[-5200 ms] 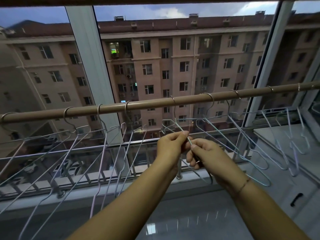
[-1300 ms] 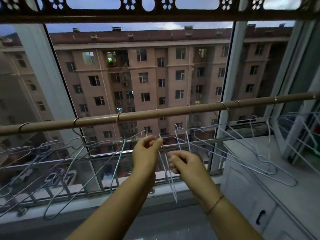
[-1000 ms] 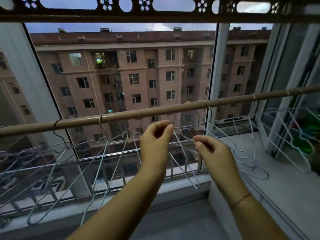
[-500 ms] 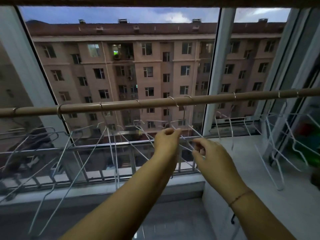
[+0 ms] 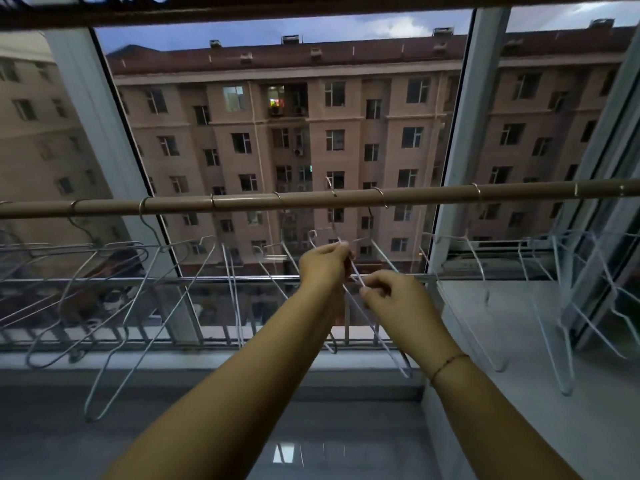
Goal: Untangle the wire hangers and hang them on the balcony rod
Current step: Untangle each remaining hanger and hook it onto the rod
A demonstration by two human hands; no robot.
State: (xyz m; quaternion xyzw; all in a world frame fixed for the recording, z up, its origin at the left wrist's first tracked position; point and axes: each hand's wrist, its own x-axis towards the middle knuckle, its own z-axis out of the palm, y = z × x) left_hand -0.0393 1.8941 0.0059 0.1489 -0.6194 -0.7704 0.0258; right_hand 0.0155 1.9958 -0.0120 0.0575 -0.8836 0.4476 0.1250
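Pinched wire hanger (image 5: pixel 398 358) in both grips: left grip (image 5: pixel 325 268) high near neck, right grip (image 5: pixel 394 299) lower on sloping arm. Hung just below balcony rod (image 5: pixel 242 204), crossed among neighbouring hangers (image 5: pixel 230 278). Needed slow sideways easing, no yanking hooks.

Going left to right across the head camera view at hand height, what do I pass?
Left bunch of hangers → left hand → right hand → right window post → right bunch of hangers. Left out: the held hanger, which both hands pinch and overlap.
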